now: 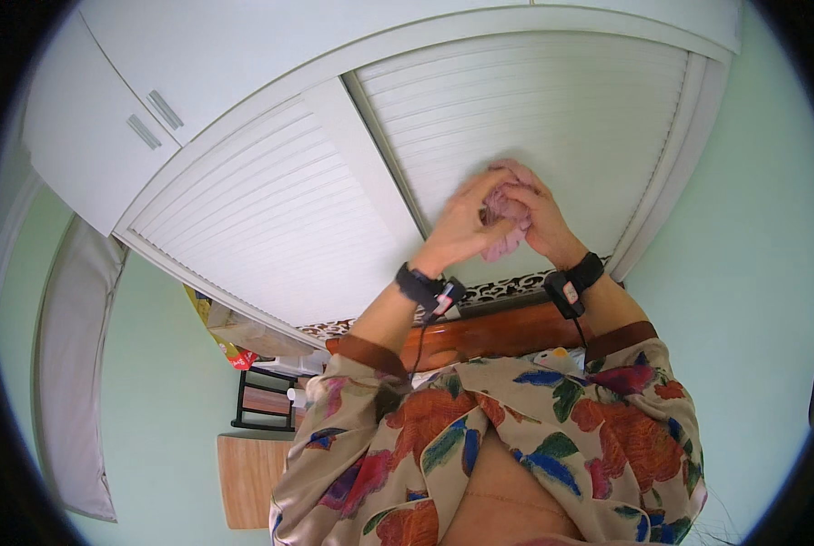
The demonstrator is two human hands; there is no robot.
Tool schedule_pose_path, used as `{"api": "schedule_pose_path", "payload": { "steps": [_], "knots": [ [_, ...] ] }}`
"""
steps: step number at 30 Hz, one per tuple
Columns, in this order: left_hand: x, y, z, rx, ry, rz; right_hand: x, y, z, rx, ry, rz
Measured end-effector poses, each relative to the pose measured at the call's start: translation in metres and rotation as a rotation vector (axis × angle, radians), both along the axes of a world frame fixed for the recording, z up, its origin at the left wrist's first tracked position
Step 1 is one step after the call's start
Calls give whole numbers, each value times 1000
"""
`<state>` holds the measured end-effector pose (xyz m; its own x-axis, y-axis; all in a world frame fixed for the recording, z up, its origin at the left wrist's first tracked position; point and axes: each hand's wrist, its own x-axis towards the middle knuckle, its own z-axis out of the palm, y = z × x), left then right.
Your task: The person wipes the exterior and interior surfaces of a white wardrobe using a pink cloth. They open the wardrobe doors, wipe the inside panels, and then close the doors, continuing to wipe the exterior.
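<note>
A crumpled pink cloth (506, 208) is bunched between my two hands, in front of a white slatted wardrobe door (550, 116). My left hand (458, 225) grips the cloth from the left, with the thumb across its lower part. From the right, my right hand (547, 222) curls its fingers over the cloth's upper part. Some of the cloth shows above the fingers and some hangs below them. Black straps with small devices and cables circle both wrists.
Another slatted door (263, 225) stands to the left, with white upper cabinets (106, 61) above. Below my hands is a glossy wooden headboard (489, 334). At lower left are a wooden tabletop (253, 478) and a black rack (263, 403). A grey curtain (76, 368) hangs far left.
</note>
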<state>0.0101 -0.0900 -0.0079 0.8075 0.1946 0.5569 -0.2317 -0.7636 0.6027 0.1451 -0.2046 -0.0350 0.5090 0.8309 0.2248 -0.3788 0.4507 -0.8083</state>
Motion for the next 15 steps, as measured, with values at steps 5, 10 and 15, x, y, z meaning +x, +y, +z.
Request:
{"api": "schedule_pose_path", "payload": {
  "steps": [5, 10, 15],
  "knots": [
    [-42, 34, 51, 634, -269, 523, 10, 29, 78, 322, -253, -439],
    [-45, 74, 73, 1009, -158, 712, 3, 88, 136, 449, -866, -1142],
    [-29, 89, 58, 900, -120, 738, -17, 121, 98, 369, -1618, -1257]
  ]
}}
